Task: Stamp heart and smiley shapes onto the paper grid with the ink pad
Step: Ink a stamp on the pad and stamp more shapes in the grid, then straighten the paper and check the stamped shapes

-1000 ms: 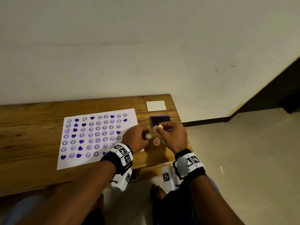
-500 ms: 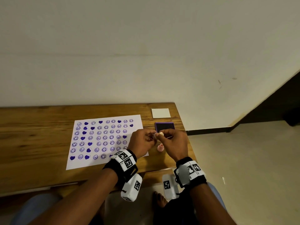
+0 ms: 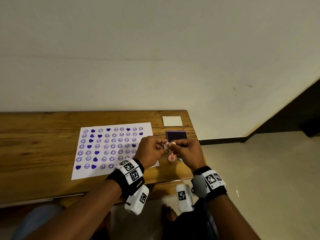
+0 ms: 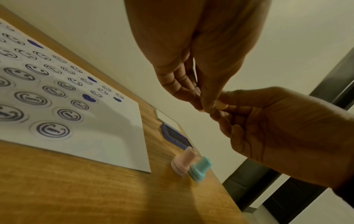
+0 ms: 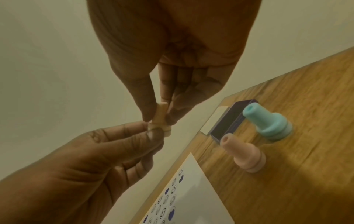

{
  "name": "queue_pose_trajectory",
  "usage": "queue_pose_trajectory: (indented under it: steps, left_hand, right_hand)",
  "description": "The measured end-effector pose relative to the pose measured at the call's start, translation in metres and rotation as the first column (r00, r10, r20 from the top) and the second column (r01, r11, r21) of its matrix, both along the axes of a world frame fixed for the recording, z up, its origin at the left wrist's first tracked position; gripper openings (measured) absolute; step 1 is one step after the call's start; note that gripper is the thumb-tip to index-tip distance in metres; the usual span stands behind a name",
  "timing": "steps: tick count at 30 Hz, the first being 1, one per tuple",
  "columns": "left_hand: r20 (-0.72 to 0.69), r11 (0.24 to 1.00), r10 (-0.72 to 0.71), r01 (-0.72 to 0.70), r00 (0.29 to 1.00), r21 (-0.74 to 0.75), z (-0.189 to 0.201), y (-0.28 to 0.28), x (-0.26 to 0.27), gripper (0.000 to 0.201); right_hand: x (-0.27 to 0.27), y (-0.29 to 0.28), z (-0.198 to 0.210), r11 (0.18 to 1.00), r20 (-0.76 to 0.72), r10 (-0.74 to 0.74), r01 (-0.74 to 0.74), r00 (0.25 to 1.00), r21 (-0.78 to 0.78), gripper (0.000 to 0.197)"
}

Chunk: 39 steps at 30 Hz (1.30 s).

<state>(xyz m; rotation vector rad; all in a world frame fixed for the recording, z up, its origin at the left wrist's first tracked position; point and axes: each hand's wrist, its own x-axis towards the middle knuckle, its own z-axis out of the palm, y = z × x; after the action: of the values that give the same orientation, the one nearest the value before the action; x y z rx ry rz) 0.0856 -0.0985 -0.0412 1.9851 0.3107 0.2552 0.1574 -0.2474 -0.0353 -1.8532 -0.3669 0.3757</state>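
Both hands (image 3: 168,149) pinching cream stamp (image 5: 160,119) above ink pad (image 3: 176,136); slip risks dropping it, smudging paper (image 3: 97,174).

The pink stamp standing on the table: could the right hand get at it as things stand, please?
Probably not at once: the pink stamp stands unobstructed on the table, but the right hand and left hand both pinch a cream stamp.
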Motion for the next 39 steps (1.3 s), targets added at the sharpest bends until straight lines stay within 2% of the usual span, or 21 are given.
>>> queue_pose_trajectory:
  steps: [4, 6, 8, 10, 13, 19, 24, 27, 29, 32, 36, 39]
  left_hand:
    - [-0.01, 0.997, -0.047, 0.047, 0.999, 0.053, -0.004, 0.0, 0.0, 0.035]
    - [-0.031, 0.998, -0.045, 0.047, 0.999, 0.052, -0.006, 0.0, -0.001, 0.039]
    - [-0.06, 0.996, -0.062, 0.066, 0.996, 0.055, -0.007, 0.0, -0.003, 0.048]
    - [-0.082, 0.987, -0.085, 0.095, 0.993, 0.127, -0.01, 0.002, -0.007, 0.054]
    - [-0.116, 0.968, -0.008, 0.036, 0.993, 0.247, -0.017, 0.016, -0.016, 0.044]
    - [-0.183, 0.956, 0.103, -0.046, 0.978, 0.289, -0.025, 0.058, -0.045, 0.029]
    - [-0.21, 0.954, 0.138, -0.074, 0.968, 0.29, -0.031, 0.086, -0.063, 0.027]
    - [-0.192, 0.952, 0.161, -0.101, 0.968, 0.29, -0.033, 0.096, -0.07, 0.027]
    - [-0.194, 0.942, 0.178, -0.11, 0.965, 0.318, -0.036, 0.102, -0.073, 0.028]
    - [-0.254, 0.91, 0.217, -0.1, 0.943, 0.403, -0.035, 0.11, -0.078, 0.033]
    - [-0.356, 0.834, 0.26, -0.023, 0.898, 0.551, -0.031, 0.118, -0.084, 0.043]
    - [-0.435, 0.795, 0.28, 0.047, 0.856, 0.605, -0.033, 0.121, -0.088, 0.05]
  right_hand:
    - [0.002, -0.004, 0.0, 0.999, -0.034, 0.043, -0.044, 0.998, -0.017, 0.01]
    - [0.003, -0.002, -0.002, 0.993, 0.001, 0.062, -0.061, 0.998, -0.101, 0.01]
    - [0.004, 0.004, -0.003, 0.965, 0.089, 0.069, -0.043, 0.994, -0.259, 0.015]
    - [0.006, 0.012, -0.003, 0.893, 0.216, 0.089, 0.019, 0.972, -0.45, 0.019]
    - [0.008, 0.03, -0.003, 0.774, 0.338, 0.163, 0.092, 0.927, -0.626, 0.018]
    - [0.011, 0.048, -0.017, 0.615, 0.255, 0.167, 0.102, 0.952, -0.782, 0.014]
    - [0.007, 0.048, -0.016, 0.61, 0.207, 0.168, 0.063, 0.964, -0.79, 0.014]
    - [0.009, 0.046, -0.002, 0.62, 0.222, 0.169, 0.072, 0.96, -0.781, 0.026]
    - [0.014, 0.048, 0.008, 0.654, 0.238, 0.145, 0.087, 0.96, -0.751, 0.034]
    - [0.017, 0.057, 0.022, 0.736, 0.279, 0.128, 0.097, 0.952, -0.67, 0.031]
    - [0.006, 0.086, 0.025, 0.745, 0.302, 0.234, 0.029, 0.924, -0.666, 0.036]
    - [-0.006, 0.104, 0.009, 0.703, 0.277, 0.31, -0.023, 0.909, -0.711, 0.044]
